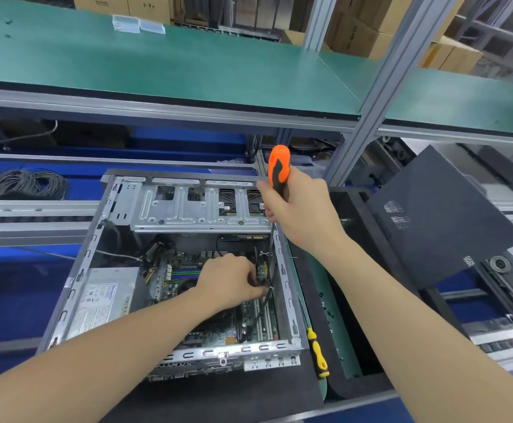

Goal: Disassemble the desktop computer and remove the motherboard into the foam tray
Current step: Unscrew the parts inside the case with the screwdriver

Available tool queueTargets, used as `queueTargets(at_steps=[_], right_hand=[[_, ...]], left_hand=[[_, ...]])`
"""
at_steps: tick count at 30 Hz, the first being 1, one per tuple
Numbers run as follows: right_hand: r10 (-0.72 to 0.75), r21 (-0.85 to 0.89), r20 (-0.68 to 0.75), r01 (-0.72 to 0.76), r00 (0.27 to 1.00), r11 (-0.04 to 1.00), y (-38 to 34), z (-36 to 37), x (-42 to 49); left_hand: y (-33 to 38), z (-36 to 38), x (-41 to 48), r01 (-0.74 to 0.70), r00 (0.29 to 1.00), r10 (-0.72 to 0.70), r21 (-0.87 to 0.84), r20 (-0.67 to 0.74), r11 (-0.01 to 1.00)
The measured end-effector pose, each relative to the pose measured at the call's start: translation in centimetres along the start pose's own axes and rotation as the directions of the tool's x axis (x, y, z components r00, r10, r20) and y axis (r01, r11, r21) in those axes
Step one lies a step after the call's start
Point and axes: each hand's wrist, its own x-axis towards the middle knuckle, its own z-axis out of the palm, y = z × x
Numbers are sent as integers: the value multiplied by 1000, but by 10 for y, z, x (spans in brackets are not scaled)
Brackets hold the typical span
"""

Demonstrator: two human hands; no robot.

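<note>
Loosening a screw inside the open computer case [78, 270]
The motherboard [218, 331] lies flat in the bottom of the case, not yet lifted out. The right hand [301, 209] is clamped round the orange screwdriver [278, 166], whose shaft runs down by the right wall. The left hand [230, 282] pinches a black cable [261, 306] aside. It is probably best to seat the tip squarely, press straight down and keep the cable clear.

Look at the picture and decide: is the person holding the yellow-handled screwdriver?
No, the yellow-handled screwdriver lies beside the computer case, while the right hand grips the orange-handled screwdriver.
</note>
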Motion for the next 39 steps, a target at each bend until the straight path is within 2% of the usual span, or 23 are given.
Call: queueTargets(at_steps=[5,13,28,31,36,39], right_hand=[[11,13,-24,-11,1000,1000,0,1,1],[24,26,-43,-23,999,999,7,-1,-1],[44,49,-50,-41,998,998,6,0,-2],[60,61,-25,-58,998,996,6,0,-5],[5,24,-40,-4,999,1000,3,-6,-6],[-1,18,-54,2,999,1000,1,-9,-4]], left_hand=[[14,5,-1,5,997,-15,122,76,992],[11,11,2,14,989,-33,126,147,992],[7,10,2,12,993,-18,53,120,999],[3,10,3,8,992,-9,3,126,1000],[-8,6,6,3,994,22,-230,108,973],[-9,6,8,-6,995,32,-252,98,968]])
